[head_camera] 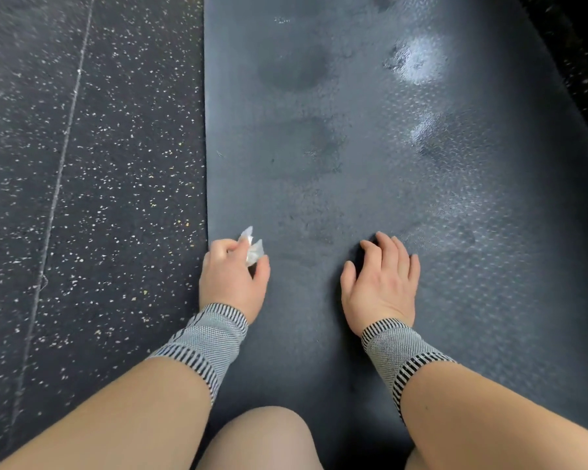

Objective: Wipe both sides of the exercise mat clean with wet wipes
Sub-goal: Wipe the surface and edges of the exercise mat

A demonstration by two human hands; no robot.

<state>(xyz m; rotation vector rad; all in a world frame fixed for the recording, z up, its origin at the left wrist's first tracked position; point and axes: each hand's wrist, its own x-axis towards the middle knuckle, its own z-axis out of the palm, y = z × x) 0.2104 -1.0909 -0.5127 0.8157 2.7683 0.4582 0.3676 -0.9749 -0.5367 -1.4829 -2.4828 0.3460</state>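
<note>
Beneath both hands: exercise mat (370,184), flat on speckled floor (82,164), damp patches ahead. Left hand (231,276) pinches crumpled wet wipe (253,247) at mat's edge, likely poised to wipe. Right hand (382,283), fingers spread, presses mat, probably steadying it.

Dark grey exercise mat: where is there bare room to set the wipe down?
Bare dark grey exercise mat lies ahead of both hands, and between left hand, gripping the crumpled white wet wipe, and right hand. Near end crowded by a knee.

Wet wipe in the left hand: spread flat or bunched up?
Bunched up. The wet wipe is a crumpled wad pinched in the left hand, its corners sticking up, above the exercise mat.
</note>
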